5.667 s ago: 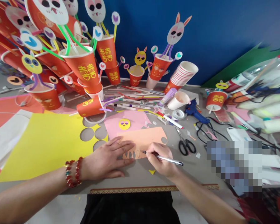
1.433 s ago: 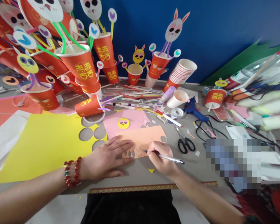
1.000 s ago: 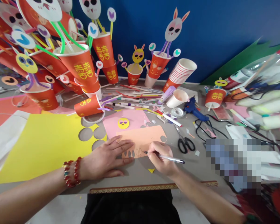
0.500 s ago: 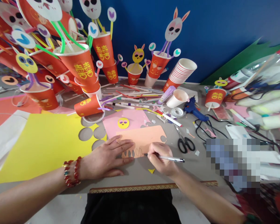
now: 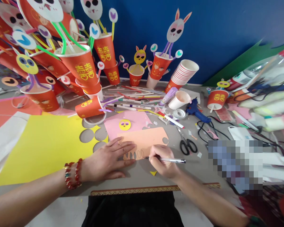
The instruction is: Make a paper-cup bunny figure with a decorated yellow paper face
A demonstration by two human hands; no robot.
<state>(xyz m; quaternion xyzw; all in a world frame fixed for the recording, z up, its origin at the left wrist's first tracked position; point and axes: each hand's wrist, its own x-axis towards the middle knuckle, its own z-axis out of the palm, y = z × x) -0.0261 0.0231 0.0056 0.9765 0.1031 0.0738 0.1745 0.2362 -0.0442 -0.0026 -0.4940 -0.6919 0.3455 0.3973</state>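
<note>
My left hand (image 5: 111,159) lies flat with fingers spread, pressing on the left part of a peach paper sheet (image 5: 153,136). In my right hand (image 5: 164,160) a pen (image 5: 174,160) is pinched, its tip at the sheet's lower edge. Small ovals are drawn there beside several cut-out oval holes. A yellow paper circle (image 5: 125,125) with a drawn face rests on pink paper (image 5: 137,118) behind the sheet. Right of my right hand lie black-handled scissors (image 5: 188,146). A tiny yellow scrap (image 5: 153,173) is near the table's front edge.
Yellow paper (image 5: 49,145) with round holes covers the left side. Red paper cups (image 5: 77,67) with paper-faced figures crowd the back left. Markers (image 5: 130,106), a tape roll (image 5: 180,113), a stack of cups (image 5: 185,72) and a blue glue gun (image 5: 196,112) with its cord lie behind.
My right hand and the pen have shifted very slightly left along the sheet's lower edge. My left hand stays in place.
</note>
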